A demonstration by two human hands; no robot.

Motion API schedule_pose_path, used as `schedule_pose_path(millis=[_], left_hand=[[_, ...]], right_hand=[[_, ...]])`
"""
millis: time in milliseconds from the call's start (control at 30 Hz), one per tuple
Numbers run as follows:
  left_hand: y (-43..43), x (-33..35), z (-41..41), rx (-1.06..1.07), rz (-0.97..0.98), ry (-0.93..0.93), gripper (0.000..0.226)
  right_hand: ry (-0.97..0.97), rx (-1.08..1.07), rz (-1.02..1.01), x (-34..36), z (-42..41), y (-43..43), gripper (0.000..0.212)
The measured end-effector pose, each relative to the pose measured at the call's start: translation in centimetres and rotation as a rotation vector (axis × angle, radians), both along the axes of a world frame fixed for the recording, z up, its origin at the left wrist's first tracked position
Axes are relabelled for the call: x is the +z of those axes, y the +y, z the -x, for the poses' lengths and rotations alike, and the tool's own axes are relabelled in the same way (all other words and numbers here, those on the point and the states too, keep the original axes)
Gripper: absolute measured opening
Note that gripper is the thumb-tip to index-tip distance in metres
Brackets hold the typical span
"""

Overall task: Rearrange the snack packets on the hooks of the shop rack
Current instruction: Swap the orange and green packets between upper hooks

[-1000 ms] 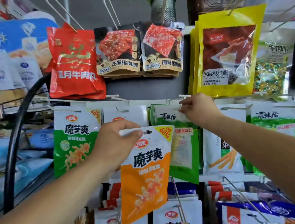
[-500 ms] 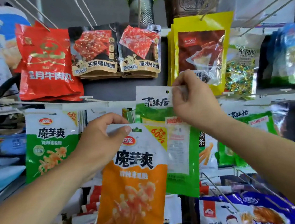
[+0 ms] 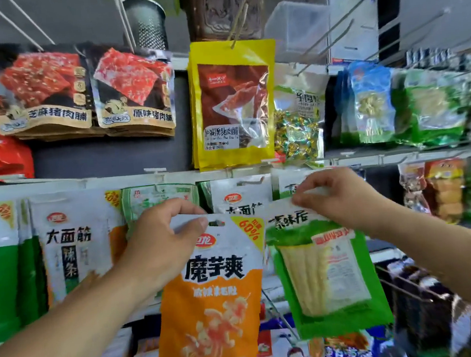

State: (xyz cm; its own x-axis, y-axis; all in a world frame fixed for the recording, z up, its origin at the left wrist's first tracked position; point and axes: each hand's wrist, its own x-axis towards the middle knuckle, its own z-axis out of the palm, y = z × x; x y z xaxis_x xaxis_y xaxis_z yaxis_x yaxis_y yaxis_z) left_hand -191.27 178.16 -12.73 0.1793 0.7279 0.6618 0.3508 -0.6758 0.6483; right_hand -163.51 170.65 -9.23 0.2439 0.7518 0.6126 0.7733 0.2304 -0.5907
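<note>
My left hand pinches the top left corner of an orange and white snack packet, which hangs free in front of the middle row of the rack. My right hand pinches the white top edge of a green packet with a clear window; it tilts to the right of the orange one and is off its hook. Behind both hands hang white and green packets on the middle row's hooks.
The top row holds dark meat-jerky packets, a yellow packet, a candy bag and green bags. Bare wire hooks jut out at upper right. More packets and wire hooks fill the lower rows.
My right hand has pulled the green packet off its hook and carried it down and right. The view has shifted rightward along the rack; my left hand keeps hold of the orange packet.
</note>
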Motion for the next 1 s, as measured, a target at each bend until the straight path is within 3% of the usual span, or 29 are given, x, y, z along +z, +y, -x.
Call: schedule_pose_path(millis=[133,333,667,833,1000], left_hand=[[0.6,0.3,-3.6,-0.051,0.018,-0.040,0.002],[0.8,0.4,-7.0,-0.100,0.055,-0.058,0.003],[1.9,0.4,-7.9,-0.103,0.067,-0.088,0.004],[2.1,0.2,-8.0,-0.121,0.073,-0.088,0.005],[2.4,0.1,-8.8,-0.108,0.073,-0.074,0.003]], right_hand=[[0.239,-0.104,-0.109,0.0,-5.0,-0.8,0.014],[0.410,-0.089,-0.193,0.1,-7.7,-0.7,0.012],[0.506,0.016,-0.213,1.1,-8.3,1.8,0.026],[0.577,0.046,-0.184,0.8,-9.3,1.4,0.010],[0.597,0.088,-0.138,1.1,-9.5,1.8,0.009]])
